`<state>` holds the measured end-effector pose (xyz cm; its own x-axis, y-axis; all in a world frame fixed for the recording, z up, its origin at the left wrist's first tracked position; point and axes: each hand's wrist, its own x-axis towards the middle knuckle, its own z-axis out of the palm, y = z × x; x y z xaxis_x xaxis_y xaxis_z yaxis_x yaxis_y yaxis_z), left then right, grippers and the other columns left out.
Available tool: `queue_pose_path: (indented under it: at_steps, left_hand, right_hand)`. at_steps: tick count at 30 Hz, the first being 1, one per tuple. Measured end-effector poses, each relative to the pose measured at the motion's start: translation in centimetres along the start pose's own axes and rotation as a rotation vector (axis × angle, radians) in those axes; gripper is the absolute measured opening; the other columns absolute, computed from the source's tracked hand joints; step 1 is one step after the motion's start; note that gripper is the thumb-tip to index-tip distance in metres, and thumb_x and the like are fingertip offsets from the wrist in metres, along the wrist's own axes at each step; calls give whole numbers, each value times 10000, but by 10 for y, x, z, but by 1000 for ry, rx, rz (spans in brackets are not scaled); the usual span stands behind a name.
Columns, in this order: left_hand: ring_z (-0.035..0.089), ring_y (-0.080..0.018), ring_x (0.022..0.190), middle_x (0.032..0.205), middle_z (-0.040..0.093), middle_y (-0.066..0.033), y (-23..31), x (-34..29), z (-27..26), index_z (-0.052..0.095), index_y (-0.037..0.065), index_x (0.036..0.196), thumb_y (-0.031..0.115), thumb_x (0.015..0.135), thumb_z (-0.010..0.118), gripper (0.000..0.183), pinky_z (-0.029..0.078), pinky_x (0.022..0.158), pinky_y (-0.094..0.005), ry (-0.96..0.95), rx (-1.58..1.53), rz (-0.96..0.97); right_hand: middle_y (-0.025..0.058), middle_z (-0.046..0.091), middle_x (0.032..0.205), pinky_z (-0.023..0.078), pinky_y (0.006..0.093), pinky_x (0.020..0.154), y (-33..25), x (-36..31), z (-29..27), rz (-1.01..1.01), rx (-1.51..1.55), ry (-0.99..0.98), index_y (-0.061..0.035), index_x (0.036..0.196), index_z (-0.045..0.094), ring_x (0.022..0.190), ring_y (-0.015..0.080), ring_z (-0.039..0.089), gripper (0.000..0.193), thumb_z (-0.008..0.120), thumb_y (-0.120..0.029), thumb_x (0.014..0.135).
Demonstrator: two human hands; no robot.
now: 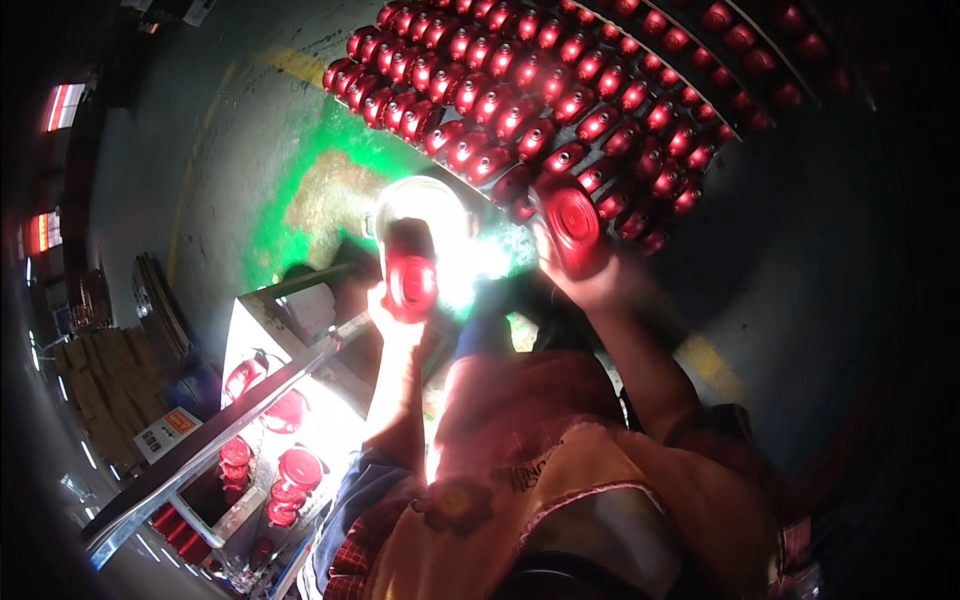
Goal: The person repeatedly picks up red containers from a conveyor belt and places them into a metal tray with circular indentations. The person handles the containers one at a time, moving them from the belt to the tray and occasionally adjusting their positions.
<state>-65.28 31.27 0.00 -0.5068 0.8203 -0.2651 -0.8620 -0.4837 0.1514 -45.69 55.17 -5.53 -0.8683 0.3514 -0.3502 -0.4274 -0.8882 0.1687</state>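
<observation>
My left hand grips a red metal part, held up in front of a bright lamp. My right hand holds a second red round part, its ringed face turned toward me, close to the near edge of a big batch of red parts. That batch lies in tight rows on the floor ahead. Both forearms rise from the lower edge, above my orange apron.
A metal workbench stands at the lower left with several red parts on it. The floor is grey concrete with a green patch and yellow lines. Cardboard stacks lie at the far left.
</observation>
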Motion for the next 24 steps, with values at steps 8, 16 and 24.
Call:
queue_pose_path:
  at_steps: [8, 16, 24]
  left_hand:
    - [579, -298, 1176, 1399, 505, -166, 85, 44, -13, 374, 108, 1471, 210, 833, 621, 692, 491, 1005, -453, 8, -57, 72]
    - [588, -291, 1159, 1378, 520, -169, 121, 25, -49, 394, 84, 1453, 203, 853, 613, 650, 494, 1000, -442, 269, 101, 89]
    - [597, -284, 1142, 1356, 535, -171, 119, -21, -66, 413, 59, 1435, 195, 873, 604, 608, 497, 995, -432, 410, 242, 47]
  right_hand:
    - [227, 425, 1382, 568, 405, 787, 137, 140, 66, 479, 464, -248, -47, 1409, 407, 1199, 332, 513, 659, 705, -280, 870]
    - [181, 452, 1398, 519, 409, 822, 218, 173, 106, 539, 500, -311, -65, 1408, 422, 1213, 305, 510, 676, 706, -310, 846]
    - [182, 381, 1444, 523, 446, 787, 242, 160, 110, 556, 501, -214, -98, 1435, 381, 1232, 320, 469, 727, 694, -387, 846]
